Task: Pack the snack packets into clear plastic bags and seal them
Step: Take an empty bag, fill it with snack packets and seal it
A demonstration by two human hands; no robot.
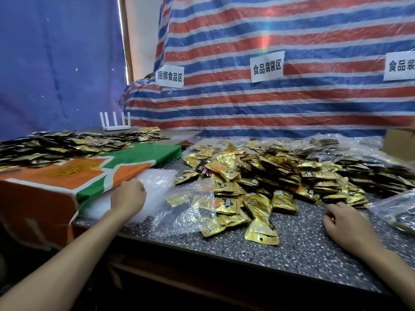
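Now left hand on clear bags, grip unclear; right hand slack, empty, beside packets.

Left grip and right grip are bare, forearms likewise.

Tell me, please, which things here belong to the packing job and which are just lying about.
For the job: snack packets, empty clear bags, filled bags.
Lying about: router, orange-green box, paper signs.
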